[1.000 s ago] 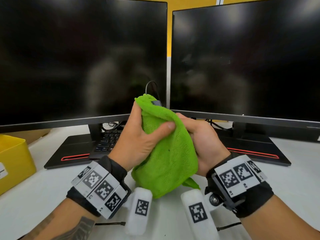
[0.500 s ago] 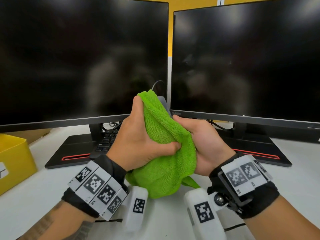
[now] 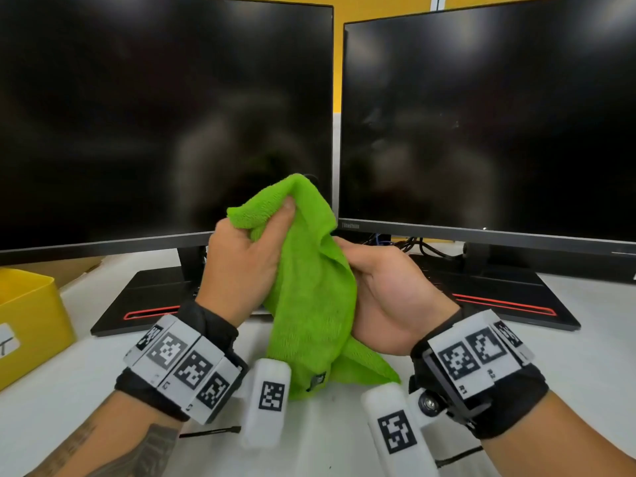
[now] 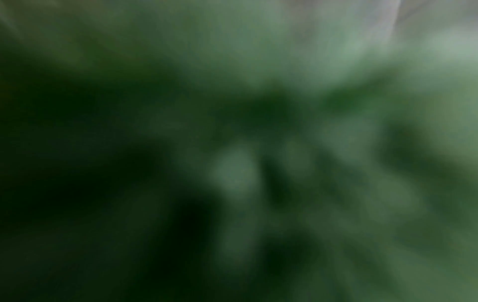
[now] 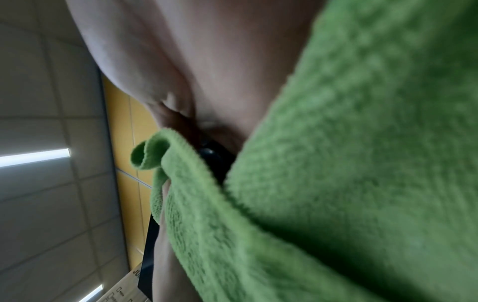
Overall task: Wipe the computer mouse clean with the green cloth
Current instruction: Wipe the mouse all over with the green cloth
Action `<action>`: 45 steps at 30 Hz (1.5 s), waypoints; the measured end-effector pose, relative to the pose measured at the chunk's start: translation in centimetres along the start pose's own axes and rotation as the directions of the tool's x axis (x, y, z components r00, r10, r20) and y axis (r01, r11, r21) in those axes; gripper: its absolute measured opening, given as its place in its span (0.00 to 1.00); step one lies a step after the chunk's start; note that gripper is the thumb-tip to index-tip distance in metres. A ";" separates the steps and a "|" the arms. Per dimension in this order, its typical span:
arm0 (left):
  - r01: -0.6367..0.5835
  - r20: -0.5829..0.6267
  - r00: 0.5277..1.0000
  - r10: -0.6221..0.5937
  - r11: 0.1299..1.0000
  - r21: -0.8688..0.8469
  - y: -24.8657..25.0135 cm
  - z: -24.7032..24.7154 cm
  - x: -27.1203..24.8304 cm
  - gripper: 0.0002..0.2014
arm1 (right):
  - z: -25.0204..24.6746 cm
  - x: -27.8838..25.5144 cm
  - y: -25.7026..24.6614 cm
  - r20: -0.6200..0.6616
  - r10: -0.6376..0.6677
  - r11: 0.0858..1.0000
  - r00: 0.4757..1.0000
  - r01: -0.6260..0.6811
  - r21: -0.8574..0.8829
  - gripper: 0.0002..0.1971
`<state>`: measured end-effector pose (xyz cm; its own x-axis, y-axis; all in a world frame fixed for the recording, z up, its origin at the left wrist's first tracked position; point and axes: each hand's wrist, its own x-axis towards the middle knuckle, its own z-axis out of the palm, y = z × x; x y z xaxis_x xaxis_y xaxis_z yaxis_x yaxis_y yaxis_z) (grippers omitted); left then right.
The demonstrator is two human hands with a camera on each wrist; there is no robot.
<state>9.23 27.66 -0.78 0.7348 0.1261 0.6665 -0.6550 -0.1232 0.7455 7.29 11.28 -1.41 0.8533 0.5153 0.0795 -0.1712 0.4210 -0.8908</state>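
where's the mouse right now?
Almost wholly wrapped in the green cloth, held up between the left hand and right hand before the gap between the two monitors. The right wrist view shows a dark sliver of the mouse.

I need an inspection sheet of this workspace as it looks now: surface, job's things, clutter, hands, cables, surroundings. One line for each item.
Surface: white desk, bare where visible.
Job's things: fluffy green microfibre cloth held up between both hands; dark glossy computer mouse almost fully wrapped inside it.
Clutter: yellow plastic box at the left edge.
Hands: left hand pinches the cloth's top fold; right hand grips the wrapped mouse from the other side.
Cables: black cables behind the right monitor's stand.
Surroundings: two dark switched-off monitors, yellow wall behind.
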 end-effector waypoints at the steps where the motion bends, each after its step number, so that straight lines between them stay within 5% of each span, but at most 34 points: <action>1: 0.004 -0.014 1.000 -0.005 1.000 -0.008 -0.3 -0.2 0.2 0.09 | 0.0 0.1 0.1 0.002 -0.010 1.000 1.000 0.010 -0.004 0.29; 4: 0.049 0.033 0.998 -0.048 0.998 -0.046 -0.2 -0.2 0.2 0.09 | -0.3 0.3 0.2 -0.008 -0.036 0.999 0.999 0.036 0.009 0.30; 7: 0.150 0.242 0.963 -0.117 0.981 -0.125 0.7 0.3 -0.4 0.14 | -0.5 -0.1 -0.6 -0.027 -0.027 0.999 0.999 0.028 0.028 0.23; 10: 0.135 0.414 0.905 -0.093 0.988 -0.073 0.6 0.4 -1.2 0.38 | -0.7 -0.5 -1.3 -0.060 -0.019 0.999 0.998 0.022 0.039 0.22; 14: 0.033 0.441 0.896 -0.051 0.998 0.048 -0.4 -0.1 -1.0 0.61 | -0.4 -0.6 -1.4 -0.077 -0.075 0.996 0.994 0.078 0.032 0.25; 21: -0.162 0.475 0.878 0.061 0.971 0.174 0.2 -1.3 -0.1 0.56 | -1.2 -0.7 -2.0 0.019 -0.039 0.997 0.999 0.037 0.065 0.25; 29: -0.169 0.432 0.896 0.100 0.978 0.122 -0.4 -1.3 0.2 0.15 | -2.6 -1.0 -2.8 -0.016 -0.040 0.999 0.999 0.040 0.025 0.27; 33: -0.125 0.438 0.893 0.101 0.992 0.027 -0.5 -0.7 0.1 0.29 | -2.5 -0.8 -2.5 -0.052 -0.037 0.999 0.998 0.037 -0.007 0.25; 36: -0.134 0.434 0.900 0.053 0.978 0.159 -0.6 -0.6 -0.3 0.41 | -1.6 -0.5 -1.7 -0.076 -0.046 0.999 0.996 0.046 0.001 0.26; 40: -0.124 0.433 0.898 0.075 0.989 0.085 -1.0 -0.9 -0.1 0.38 | -0.7 -0.7 -1.4 -0.050 -0.037 0.999 0.998 0.038 0.027 0.25; 45: -0.142 0.418 0.897 0.145 0.989 -0.039 -0.4 -0.8 0.3 0.23 | -1.0 -0.9 -1.6 -0.015 -0.037 0.999 0.999 0.038 0.035 0.24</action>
<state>9.55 28.55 -0.92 0.6374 -0.3159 0.7028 -0.7591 -0.1009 0.6431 7.24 9.39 -0.46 0.8664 0.4879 0.1061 -0.1557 0.4659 -0.8710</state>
